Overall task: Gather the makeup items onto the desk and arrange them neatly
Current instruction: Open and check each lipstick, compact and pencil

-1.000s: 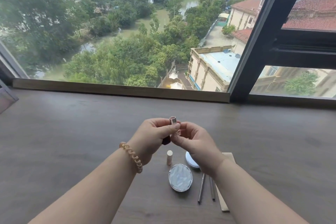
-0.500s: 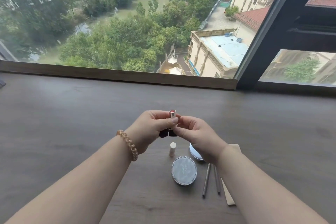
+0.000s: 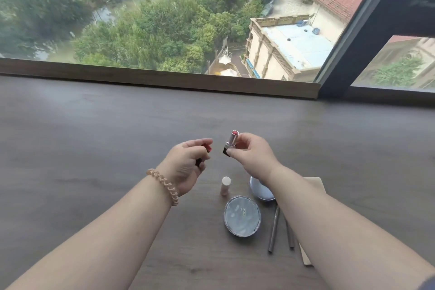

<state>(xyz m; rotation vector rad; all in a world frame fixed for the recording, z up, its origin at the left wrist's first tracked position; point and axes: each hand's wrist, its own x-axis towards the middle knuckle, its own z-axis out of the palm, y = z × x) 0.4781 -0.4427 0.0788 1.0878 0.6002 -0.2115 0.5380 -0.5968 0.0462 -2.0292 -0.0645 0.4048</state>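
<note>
My right hand (image 3: 251,155) holds an uncapped lipstick (image 3: 231,142) upright above the desk, its red tip showing in a silver tube. A short gap to the left, my left hand (image 3: 186,165) is closed around the dark red lipstick cap (image 3: 206,148). Below them on the dark wooden desk (image 3: 94,139) stand a small white-capped tube (image 3: 225,185), a round silver compact (image 3: 242,215) and a second round compact (image 3: 260,189) partly hidden by my right wrist. Two thin grey pencils (image 3: 274,228) lie beside the compact.
A tan flat card (image 3: 314,182) lies under my right forearm. A raised wooden sill (image 3: 164,79) and a large window close off the far edge of the desk. A dark window frame (image 3: 367,26) rises at the right.
My hands have pulled apart: the cap came off to the left in my left hand, and the lipstick body stays in my right. The view tilted down.
</note>
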